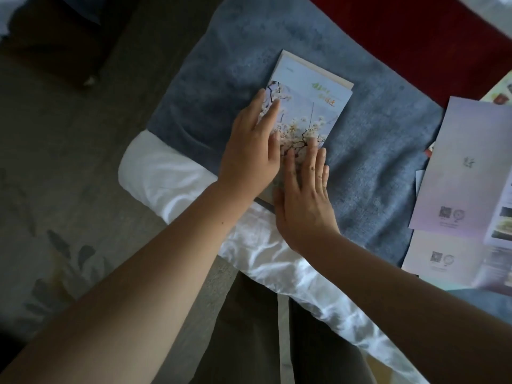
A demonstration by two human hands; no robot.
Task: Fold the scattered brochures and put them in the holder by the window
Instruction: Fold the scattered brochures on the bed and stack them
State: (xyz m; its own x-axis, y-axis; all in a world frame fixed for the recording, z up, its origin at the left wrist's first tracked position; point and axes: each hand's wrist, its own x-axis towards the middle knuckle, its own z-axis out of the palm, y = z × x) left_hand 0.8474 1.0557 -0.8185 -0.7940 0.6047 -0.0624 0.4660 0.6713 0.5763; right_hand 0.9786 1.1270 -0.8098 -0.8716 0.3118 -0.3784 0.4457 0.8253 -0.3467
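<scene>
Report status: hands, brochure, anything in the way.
Left hand and right hand flat, pressing the folded brochure on the blue blanket. Loose brochures lie apart at right, unfolded.

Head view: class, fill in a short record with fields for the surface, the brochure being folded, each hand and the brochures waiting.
surface: grey-blue blanket over white bedding
worked brochure: blossom-cover brochure, folded, flat on blanket
left hand: flat, pressing its left side
right hand: flat, pressing its near end
waiting: pale brochures overlapping at right
holder: not in view
</scene>
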